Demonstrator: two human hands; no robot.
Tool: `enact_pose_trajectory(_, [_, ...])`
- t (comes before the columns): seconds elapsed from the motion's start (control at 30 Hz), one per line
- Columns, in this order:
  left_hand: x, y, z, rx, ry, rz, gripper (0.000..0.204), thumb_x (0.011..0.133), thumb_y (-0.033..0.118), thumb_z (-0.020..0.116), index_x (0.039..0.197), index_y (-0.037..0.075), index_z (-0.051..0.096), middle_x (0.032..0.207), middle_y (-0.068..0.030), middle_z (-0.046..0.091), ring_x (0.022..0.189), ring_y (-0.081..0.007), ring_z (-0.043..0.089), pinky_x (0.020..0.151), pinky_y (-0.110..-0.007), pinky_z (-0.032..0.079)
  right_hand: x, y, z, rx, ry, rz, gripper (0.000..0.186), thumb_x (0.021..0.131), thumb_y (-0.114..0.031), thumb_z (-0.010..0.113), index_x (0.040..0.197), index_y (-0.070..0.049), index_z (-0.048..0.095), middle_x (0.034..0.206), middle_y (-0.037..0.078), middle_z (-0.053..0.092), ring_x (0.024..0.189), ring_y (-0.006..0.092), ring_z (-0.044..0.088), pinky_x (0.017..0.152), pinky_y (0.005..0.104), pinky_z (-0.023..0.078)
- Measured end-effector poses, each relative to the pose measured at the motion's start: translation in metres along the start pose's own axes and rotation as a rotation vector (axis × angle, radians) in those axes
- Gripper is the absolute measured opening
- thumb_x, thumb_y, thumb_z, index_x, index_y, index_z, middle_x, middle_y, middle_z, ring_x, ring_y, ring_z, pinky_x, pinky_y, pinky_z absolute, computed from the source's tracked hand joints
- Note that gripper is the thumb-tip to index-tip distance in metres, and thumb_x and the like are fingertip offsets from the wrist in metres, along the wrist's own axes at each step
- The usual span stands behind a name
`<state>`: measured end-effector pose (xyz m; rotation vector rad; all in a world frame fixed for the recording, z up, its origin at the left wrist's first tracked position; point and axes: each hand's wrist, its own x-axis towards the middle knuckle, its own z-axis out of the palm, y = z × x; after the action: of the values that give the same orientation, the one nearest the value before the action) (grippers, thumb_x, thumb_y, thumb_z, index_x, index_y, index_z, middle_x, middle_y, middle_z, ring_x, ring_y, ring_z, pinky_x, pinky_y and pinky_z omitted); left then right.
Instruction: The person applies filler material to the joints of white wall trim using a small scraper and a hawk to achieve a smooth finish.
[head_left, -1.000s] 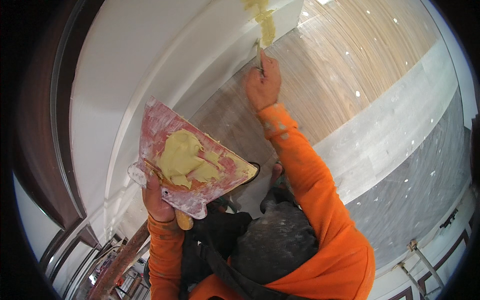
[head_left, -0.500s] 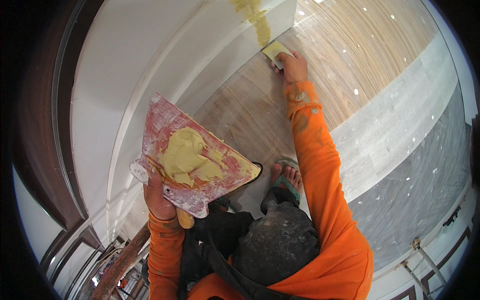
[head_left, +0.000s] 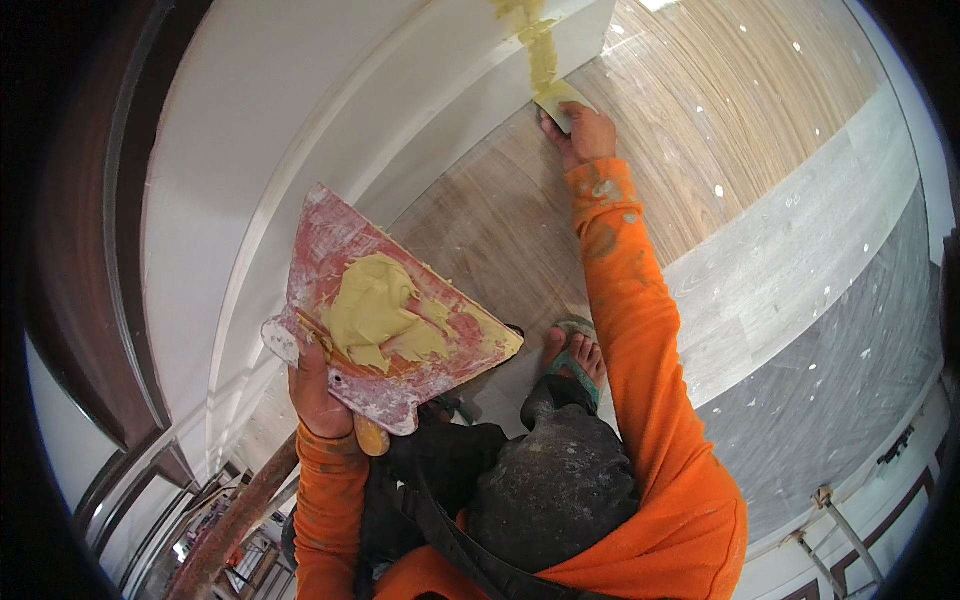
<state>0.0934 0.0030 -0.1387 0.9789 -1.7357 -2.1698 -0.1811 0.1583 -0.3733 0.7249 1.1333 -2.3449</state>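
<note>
My left hand (head_left: 320, 400) grips a red triangular hawk board (head_left: 335, 225) by its near left side. A thick mound of yellow putty (head_left: 370, 305) lies on the board, and smears reach its right corner. From under the near edge pokes a wooden handle (head_left: 371, 436); what it belongs to is hidden. Farther off, my right hand (head_left: 588, 135) pinches a flat scraper (head_left: 562, 100) with yellow putty on its face. The scraper's edge meets the bottom of the white wall (head_left: 450, 110), at the lower end of a yellow putty strip (head_left: 541, 55).
White-specked wood-look floor planks (head_left: 700, 130) spread to the right, with grey ones beyond. My sandalled foot (head_left: 575, 355) rests on the floor between my arms. A rusty pole (head_left: 240, 510) slants at lower left. Dark panelling (head_left: 90, 200) lines the left; metal legs (head_left: 850, 535) stand at lower right.
My right hand has turned the scraper slightly, bringing its edge across the lower end of the putty strip. The view has shifted a little. My left hand holds the hawk board much as before.
</note>
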Motion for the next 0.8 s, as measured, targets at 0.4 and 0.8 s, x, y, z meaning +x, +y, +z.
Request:
enact_pose_trajectory(0.4, [0.001,-0.003,-0.003,0.165,0.043,0.053,0.047,0.093,0.030,0.037,0.127,-0.002,0.037,0.123,-0.0153,0.048,0.110,-0.0258,0.049,0.094,-0.037,0.039,-0.007,-0.005,0.010,0.116,0.018,0.027,0.023,0.083,-0.001,0.046,0.104,0.010,0.045,0.097,0.020,0.056,0.077,0.0255,0.060,0.056,0.0279,0.049])
enact_pose_trajectory(0.8, [0.001,-0.002,0.001,0.106,-0.032,0.053,0.043,0.094,0.024,0.036,0.127,-0.003,0.035,0.124,-0.0140,0.046,0.111,-0.0227,0.048,0.093,-0.035,0.039,-0.012,-0.012,0.015,0.079,-0.002,-0.016,0.026,0.081,0.001,0.046,0.105,0.010,0.046,0.098,0.021,0.056,0.075,0.0261,0.060,0.056,0.0281,0.050])
